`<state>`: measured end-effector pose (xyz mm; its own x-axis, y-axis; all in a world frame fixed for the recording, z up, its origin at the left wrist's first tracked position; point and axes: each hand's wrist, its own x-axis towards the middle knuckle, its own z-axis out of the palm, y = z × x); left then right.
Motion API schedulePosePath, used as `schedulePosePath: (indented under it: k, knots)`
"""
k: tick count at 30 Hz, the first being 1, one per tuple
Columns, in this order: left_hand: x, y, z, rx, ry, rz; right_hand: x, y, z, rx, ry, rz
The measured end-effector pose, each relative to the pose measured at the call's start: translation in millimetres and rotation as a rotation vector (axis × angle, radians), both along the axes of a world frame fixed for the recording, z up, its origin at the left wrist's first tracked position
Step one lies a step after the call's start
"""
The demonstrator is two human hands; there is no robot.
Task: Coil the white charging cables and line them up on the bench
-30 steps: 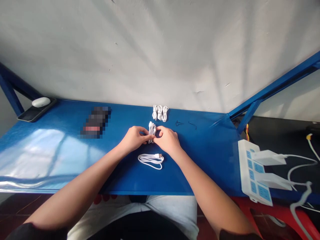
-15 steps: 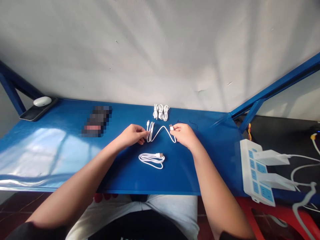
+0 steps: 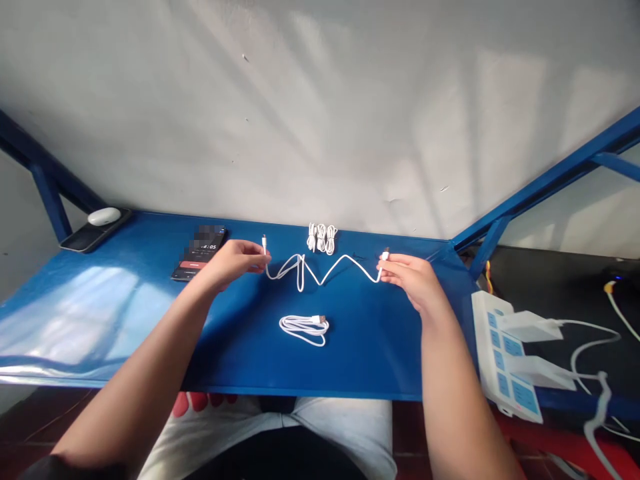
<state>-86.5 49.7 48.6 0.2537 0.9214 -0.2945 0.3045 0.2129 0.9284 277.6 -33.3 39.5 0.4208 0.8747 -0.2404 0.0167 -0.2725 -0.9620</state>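
A white USB cable stretches in loose zigzag bends between my two hands, above the blue table. My left hand is closed on the end with the small plug, which points up from the fingertips. At the other end, my right hand pinches the cable by its larger USB plug. Nearer to me lies a second white USB cable, coiled in a loose oval with its plug on top. Several tied white cable bundles sit side by side close to the wall.
A phone with a lit screen lies left of my left hand. Farther left, a white mouse rests on a dark tray. On the right, a white power strip holds two plugged-in chargers. Blue frame bars flank the table.
My hands have moved apart, left hand leftward and right hand rightward. The cable between them has come out of its tight coil into wide bends. The view has shifted slightly.
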Motion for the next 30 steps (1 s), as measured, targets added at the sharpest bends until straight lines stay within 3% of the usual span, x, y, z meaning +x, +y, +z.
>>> schedulePosePath:
  k: [4, 9, 15, 30]
  knots:
    - [-33.2, -0.3, 15.2, 0.053, 0.053, 0.087, 40.4, -18.8, -3.5, -0.016, 0.003, -0.156]
    - [-80.6, -8.3, 21.4, 0.072, 0.045, 0.348, 83.8, -42.9, -9.1, -0.01, -0.048, -0.346]
    - [-129.0, -13.9, 27.6, 0.228, -0.03, 0.626, 113.9, -61.6, -11.0, 0.058, -0.033, -0.535]
    - [-181.3, -10.4, 44.8, 0.514, -0.041, 1.101, 153.5, -72.6, 10.2, 0.219, -0.048, -0.825]
